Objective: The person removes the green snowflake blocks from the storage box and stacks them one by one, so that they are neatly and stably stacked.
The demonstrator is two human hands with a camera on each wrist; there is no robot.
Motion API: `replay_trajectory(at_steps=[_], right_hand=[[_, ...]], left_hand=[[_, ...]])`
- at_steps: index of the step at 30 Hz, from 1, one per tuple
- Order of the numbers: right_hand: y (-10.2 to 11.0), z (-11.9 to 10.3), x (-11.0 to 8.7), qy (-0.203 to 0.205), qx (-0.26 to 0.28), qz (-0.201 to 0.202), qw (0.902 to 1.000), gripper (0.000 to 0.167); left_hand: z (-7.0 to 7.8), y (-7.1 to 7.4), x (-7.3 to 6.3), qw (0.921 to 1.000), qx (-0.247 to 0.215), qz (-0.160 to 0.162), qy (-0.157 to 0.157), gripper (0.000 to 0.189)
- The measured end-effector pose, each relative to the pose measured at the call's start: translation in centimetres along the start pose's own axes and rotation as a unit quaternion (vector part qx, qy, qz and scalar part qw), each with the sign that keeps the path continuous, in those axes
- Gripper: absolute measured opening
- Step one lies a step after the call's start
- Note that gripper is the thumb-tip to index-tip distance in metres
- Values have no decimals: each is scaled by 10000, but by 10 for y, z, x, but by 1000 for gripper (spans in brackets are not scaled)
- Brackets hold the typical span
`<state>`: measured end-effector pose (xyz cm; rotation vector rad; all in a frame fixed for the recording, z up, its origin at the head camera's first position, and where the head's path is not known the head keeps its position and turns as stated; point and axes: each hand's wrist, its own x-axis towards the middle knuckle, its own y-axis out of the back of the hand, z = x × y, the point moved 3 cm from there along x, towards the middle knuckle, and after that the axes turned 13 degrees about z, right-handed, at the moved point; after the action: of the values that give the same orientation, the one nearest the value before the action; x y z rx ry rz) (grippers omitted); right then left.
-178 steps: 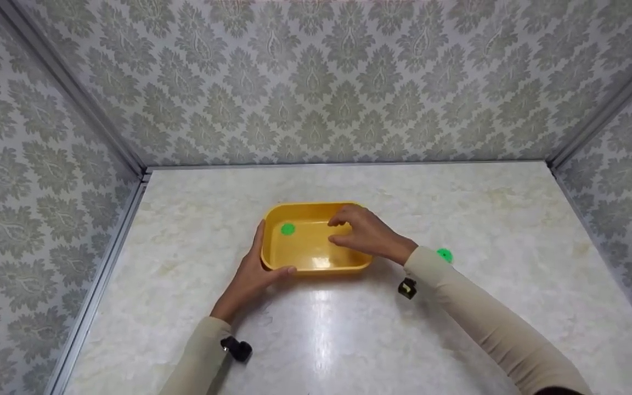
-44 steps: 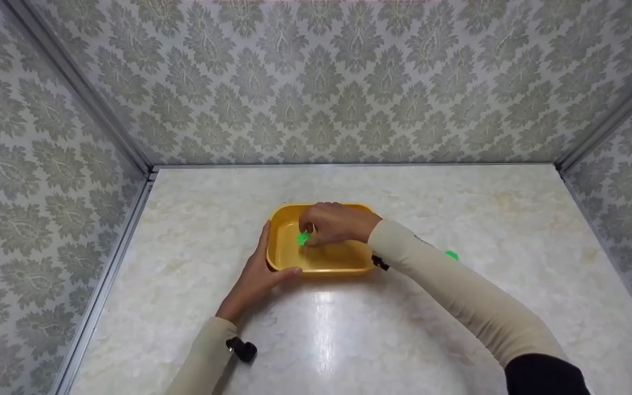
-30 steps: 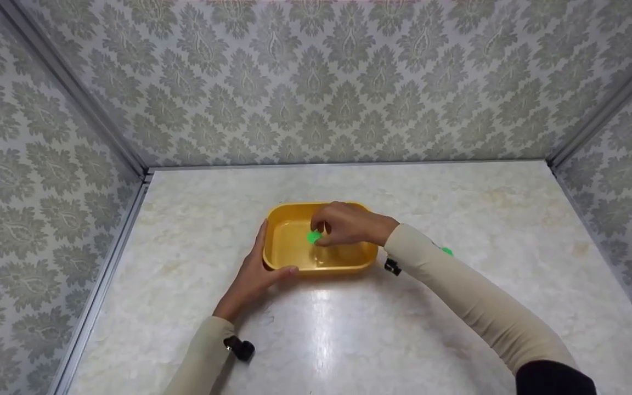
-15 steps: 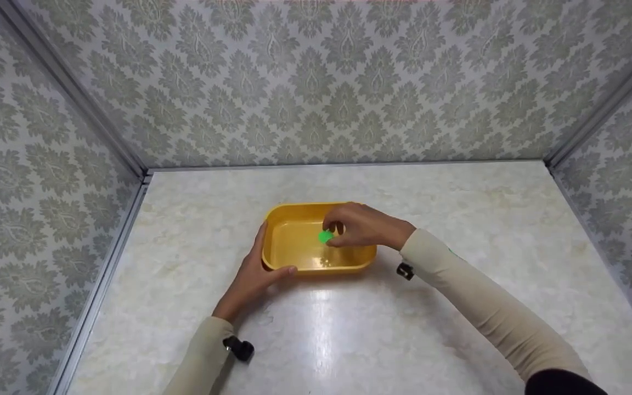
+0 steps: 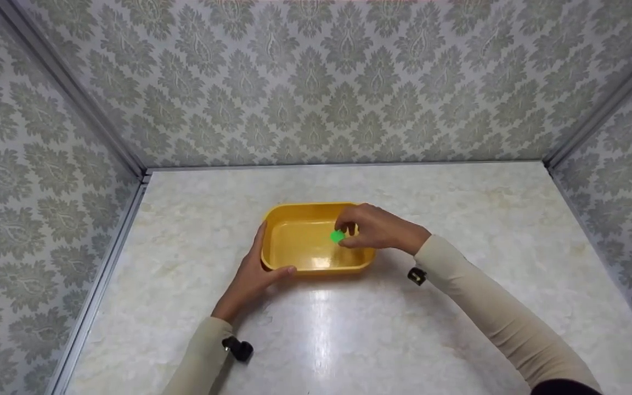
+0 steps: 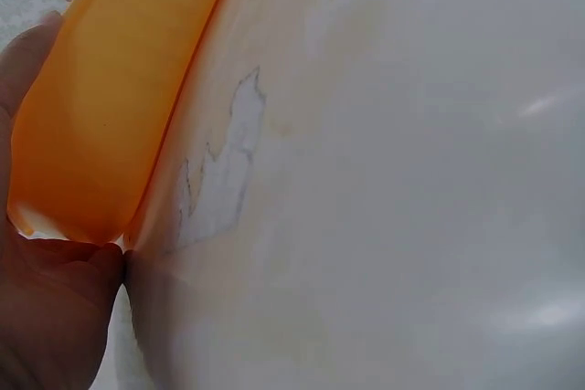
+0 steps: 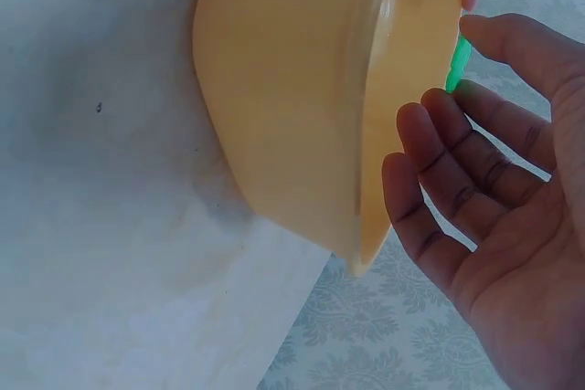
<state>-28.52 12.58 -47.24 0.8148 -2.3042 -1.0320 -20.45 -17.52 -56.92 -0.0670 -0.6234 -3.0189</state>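
Note:
A yellow rectangular plastic tub (image 5: 294,244) stands on the table in the head view. My left hand (image 5: 250,274) holds its left end, fingers along the side and thumb at the front rim; the left wrist view also has this hand (image 6: 55,308) against the tub's orange-looking wall (image 6: 114,89). Over the tub's right half, my right hand (image 5: 379,227) pinches a small flat green disc (image 5: 338,236) between thumb and index finger. In the right wrist view the disc (image 7: 459,63) appears nearly edge-on at the fingertips, beside the tub's rim. The other fingers are loosely bent.
The marbled pale table (image 5: 184,219) extends around the tub. Patterned wallpaper panels (image 5: 316,82) close off the back and both sides, with metal strips (image 5: 96,274) along the edges. A small black wrist camera (image 5: 417,275) hangs below the right sleeve (image 5: 480,296).
Earlier the disc lay in the tub's left end and my right fingers were empty. Now pinched, it has moved right. A second green disc on the table has gone from view near the right sleeve.

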Motion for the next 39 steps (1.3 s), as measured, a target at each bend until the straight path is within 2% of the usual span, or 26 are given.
replay_trajectory(at_steps=[18, 39], right_hand=[[13, 4, -21, -183, 198, 314, 9991, 23], [16, 16, -34, -310, 323, 394, 9982, 22]], left_hand=[[-3, 1, 1, 10000, 27, 21, -59, 128], [-1, 1, -1, 9999, 48, 60, -77, 128]])
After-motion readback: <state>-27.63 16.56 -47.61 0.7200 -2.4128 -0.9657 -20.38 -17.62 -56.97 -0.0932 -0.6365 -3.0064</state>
